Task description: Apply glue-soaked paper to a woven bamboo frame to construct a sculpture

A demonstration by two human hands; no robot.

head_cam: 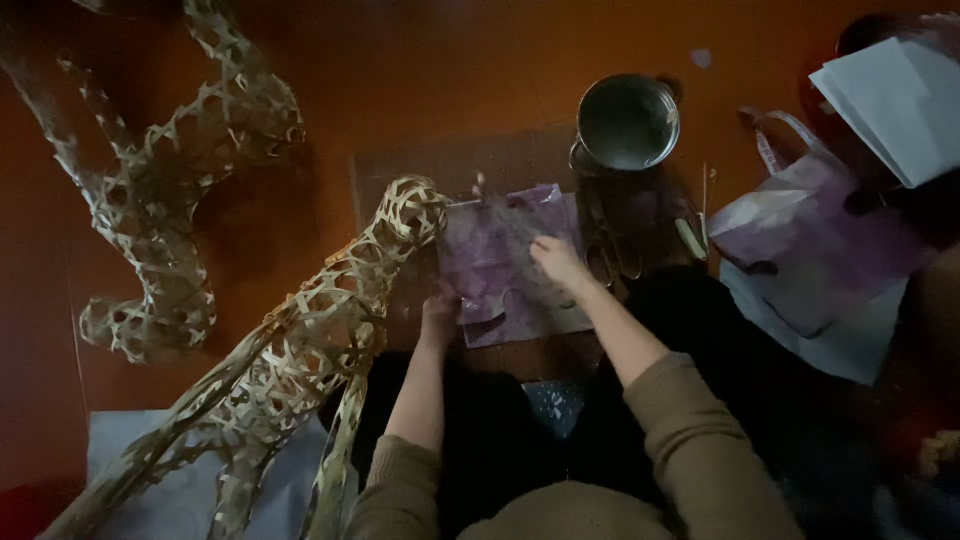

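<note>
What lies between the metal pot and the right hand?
In the head view, scissors lie between the metal pot and the right hand, beside the purple sheet.

The thin paper sheet (505,262) in the middle of the frame is pale purple with darker violet blotches. The open woven frame of flat strips (300,345) at lower left is straw-yellow with a lattice pattern of holes; a second woven frame (170,190) at upper left has the same colour and pattern. The floor (420,70) is red-orange. The round metal pot (628,122) at upper centre is grey-silver. The folded paper (895,95) at upper right is white. The sleeves (700,450) at the bottom are olive-brown.
</note>
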